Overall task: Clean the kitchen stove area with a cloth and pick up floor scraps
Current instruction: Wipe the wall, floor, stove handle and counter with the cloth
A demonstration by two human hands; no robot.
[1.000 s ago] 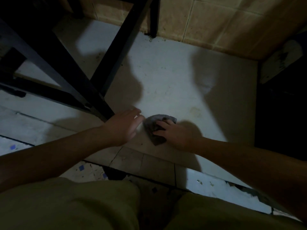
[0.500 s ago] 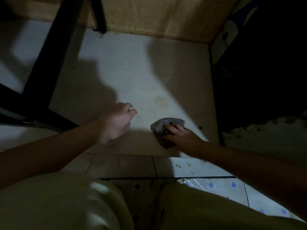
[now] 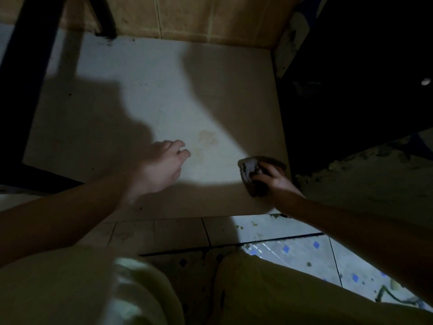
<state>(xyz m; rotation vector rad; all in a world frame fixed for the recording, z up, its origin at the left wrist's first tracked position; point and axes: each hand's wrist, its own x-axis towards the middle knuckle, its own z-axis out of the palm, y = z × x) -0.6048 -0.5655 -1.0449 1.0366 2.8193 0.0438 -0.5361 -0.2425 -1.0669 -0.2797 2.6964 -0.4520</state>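
A crumpled grey cloth (image 3: pixel 248 168) lies pressed on a pale floor slab (image 3: pixel 145 95), close to the slab's right edge. My right hand (image 3: pixel 273 178) grips it from above, fingers curled over it. My left hand (image 3: pixel 161 166) hovers or rests low over the slab's middle, fingers loosely bent, holding nothing. A faint yellowish stain (image 3: pixel 207 138) marks the slab just right of my left hand. Small greenish scraps (image 3: pixel 254 224) lie on the patterned floor tiles (image 3: pixel 304 254) below the slab's front right corner.
Black metal stand legs (image 3: pixel 21 73) cross the left side, with another leg (image 3: pixel 105 17) at the back. A tan tiled wall (image 3: pixel 210 17) closes the back. A dark, dirty unit (image 3: pixel 351 113) borders the right. My knees (image 3: pixel 281 296) fill the bottom.
My right hand has slid the cloth rightward across the slab to its right edge. My left hand has stayed near the middle. The view has swung right.
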